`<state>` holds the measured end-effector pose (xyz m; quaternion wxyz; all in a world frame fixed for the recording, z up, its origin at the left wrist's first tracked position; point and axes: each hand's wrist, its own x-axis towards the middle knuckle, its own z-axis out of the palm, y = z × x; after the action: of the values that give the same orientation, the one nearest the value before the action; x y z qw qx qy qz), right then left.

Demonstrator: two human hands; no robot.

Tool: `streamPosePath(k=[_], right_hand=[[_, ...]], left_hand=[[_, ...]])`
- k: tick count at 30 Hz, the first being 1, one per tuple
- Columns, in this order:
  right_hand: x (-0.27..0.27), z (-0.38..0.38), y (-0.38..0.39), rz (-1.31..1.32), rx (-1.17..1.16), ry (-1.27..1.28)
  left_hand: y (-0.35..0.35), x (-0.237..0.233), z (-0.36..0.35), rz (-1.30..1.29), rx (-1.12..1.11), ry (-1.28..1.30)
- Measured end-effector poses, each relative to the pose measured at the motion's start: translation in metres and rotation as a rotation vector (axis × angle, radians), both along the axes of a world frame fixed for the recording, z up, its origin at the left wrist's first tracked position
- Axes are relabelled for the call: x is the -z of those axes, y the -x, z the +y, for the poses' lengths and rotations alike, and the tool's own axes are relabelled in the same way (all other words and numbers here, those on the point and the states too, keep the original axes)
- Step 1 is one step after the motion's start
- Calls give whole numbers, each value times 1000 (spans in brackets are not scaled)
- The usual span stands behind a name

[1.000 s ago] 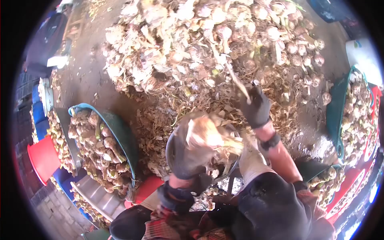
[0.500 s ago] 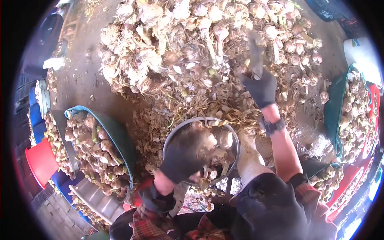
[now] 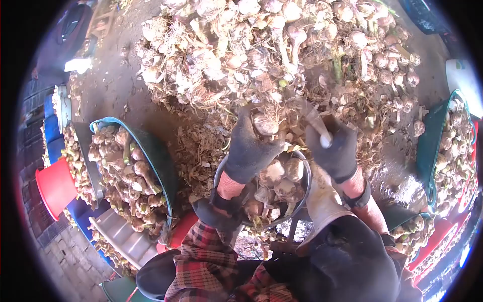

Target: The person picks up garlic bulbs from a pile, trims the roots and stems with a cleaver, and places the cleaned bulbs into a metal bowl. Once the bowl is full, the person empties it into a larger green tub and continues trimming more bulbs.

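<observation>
My left hand (image 3: 251, 151), in a dark glove, is closed around a garlic bulb (image 3: 265, 124), its roots toward my other hand. My right hand (image 3: 334, 151), also gloved, grips a knife (image 3: 316, 122); the blade points up and left, near the bulb, and is blurred. Below both hands, between my knees, stands a round bucket (image 3: 307, 189) with several garlic bulbs (image 3: 285, 187) in it. Part of its rim is hidden behind my left wrist.
A big heap of garlic (image 3: 216, 55) with stalks and roots spreads ahead over the floor. A green tub (image 3: 158, 156) full of garlic is on the left, beside a red bucket (image 3: 54, 189). Another full green tub (image 3: 430, 146) stands at the right.
My left hand has come up out of the bucket and now holds a garlic bulb above it. My right hand has moved down toward it with the knife.
</observation>
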<state>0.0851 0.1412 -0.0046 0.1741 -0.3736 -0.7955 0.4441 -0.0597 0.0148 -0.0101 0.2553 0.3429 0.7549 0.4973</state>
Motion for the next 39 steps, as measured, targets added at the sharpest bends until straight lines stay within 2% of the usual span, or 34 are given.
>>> streamPosePath(k=[1, 2, 3, 5, 6, 8, 9, 11, 12, 13, 15, 16, 17, 19, 20, 21, 23, 24, 25, 27, 28, 30, 31, 33, 35, 36, 37, 39], right_hand=[[5, 2, -6, 52, -288, -307], [1, -2, -5, -7, -304, -267], [-4, -6, -4, -65, -322, -226], [-5, -8, 1, -103, -354, -226], [-5, -9, 3, -106, -365, -229], [-5, -9, 5, -95, -387, -242], [-1, -9, 4, -99, -389, -239], [15, -10, 1, -82, -414, -306], [25, -11, 0, -89, -424, -335], [38, -11, 0, -91, -425, -334], [70, -5, -2, -340, -318, -339], [95, 11, -16, -274, -273, -257], [113, 10, -33, -62, -134, -85], [74, 14, -29, -251, -29, -229], [70, 11, -31, -202, 4, -228], [66, 12, -28, -145, 31, -237], [29, 3, -11, -172, 92, -89], [30, -2, -9, -78, 75, -35], [29, -8, -4, 17, 57, 23], [25, -18, 4, 25, 50, 133], [21, -19, 8, 62, 14, 161], [16, -19, 13, 85, 5, 95], [15, -18, 15, 113, -18, 22], [31, -22, 13, 111, 35, 3], [67, -19, 1, 8, -9, -110], [78, -19, -3, 23, -6, -61], [97, -19, -9, 75, -1, -45], [91, -12, -4, 15, 36, -157]], left_hand=[[2, 13, -2, 328, 102, 18], [1, 31, -7, 655, 203, 33], [-2, 66, -28, 326, 184, -133], [2, 35, -17, 576, 184, -88], [0, 22, -12, 576, 185, -87], [-8, 6, -5, 65, -21, -200], [-8, 12, -10, 60, -22, -197], [-3, 20, -21, 110, 208, -180], [-2, 23, -27, 324, 333, -224], [-9, 17, -24, 321, 332, -224], [-34, -8, -7, 7, 96, -139], [-38, -22, -3, -150, -21, -89], [-31, -37, 0, 199, 98, -108], [-22, -29, 2, -432, 11, -157], [-18, -40, 6, -590, -39, -124], [-10, -38, 6, -579, -26, -136], [-3, -29, 3, -292, -47, -78], [-2, -27, 4, -179, -152, -87], [-2, -23, 1, -396, -267, -127], [-1, -14, -2, -440, -420, -139], [-4, -10, 0, -439, -415, -136], [-18, -1, 6, -724, -475, -390], [-26, 1, 7, -810, -422, -567], [-38, -16, 8, -1106, -312, -542], [-44, -18, 4, -1454, -213, -671], [-51, -32, 6, -1527, -196, -643], [-52, -42, 9, -1503, -37, -705], [-42, -11, -8, -1357, 327, -505]])
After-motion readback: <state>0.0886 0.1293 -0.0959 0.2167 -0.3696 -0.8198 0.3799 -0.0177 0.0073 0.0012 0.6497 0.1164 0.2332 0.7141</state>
